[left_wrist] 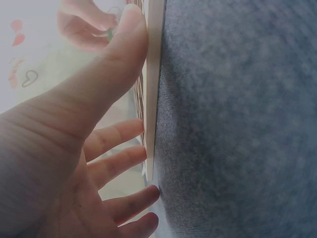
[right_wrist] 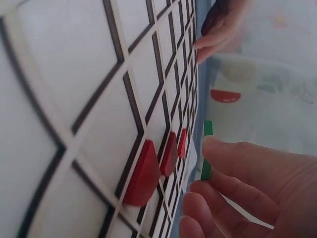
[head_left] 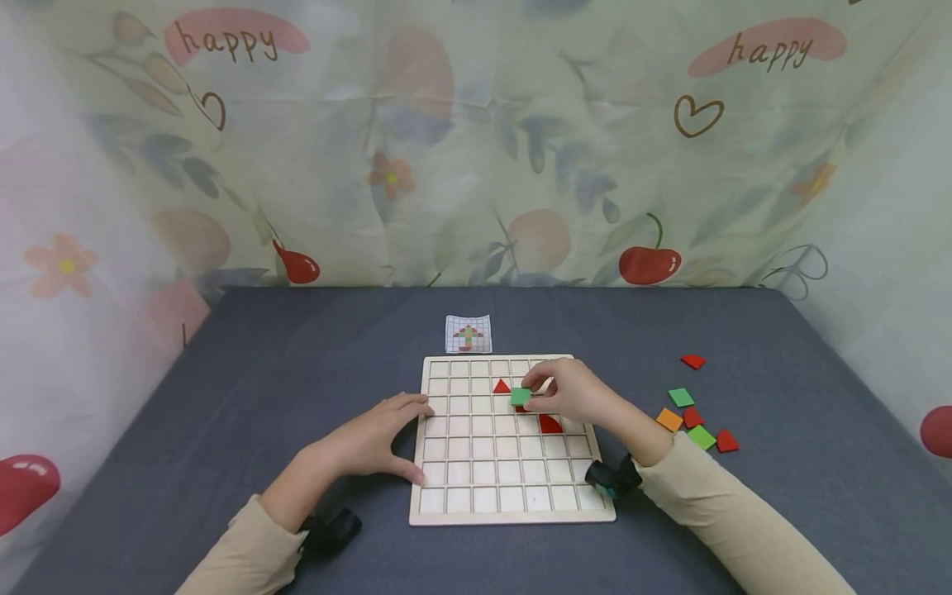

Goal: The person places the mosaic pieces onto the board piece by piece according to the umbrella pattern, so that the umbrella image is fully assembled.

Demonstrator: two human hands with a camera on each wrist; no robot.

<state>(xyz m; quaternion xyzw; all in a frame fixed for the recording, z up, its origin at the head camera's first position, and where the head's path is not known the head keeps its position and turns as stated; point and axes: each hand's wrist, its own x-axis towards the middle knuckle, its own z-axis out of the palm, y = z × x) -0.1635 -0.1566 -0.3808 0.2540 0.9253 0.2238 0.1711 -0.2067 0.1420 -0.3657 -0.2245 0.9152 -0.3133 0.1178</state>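
The right hand [head_left: 565, 390] pinches a green square [head_left: 520, 397] between its fingers, just above the gridded board [head_left: 485, 473] — the left hand [head_left: 375, 434], fingers apart, touches its left edge. The cloth [head_left: 476, 157] behind reads "happy" twice.

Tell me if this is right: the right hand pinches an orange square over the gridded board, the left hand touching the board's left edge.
Wrong colour: the head view shows the right hand pinching a green square over the gridded board; the left hand does touch the board's left edge.
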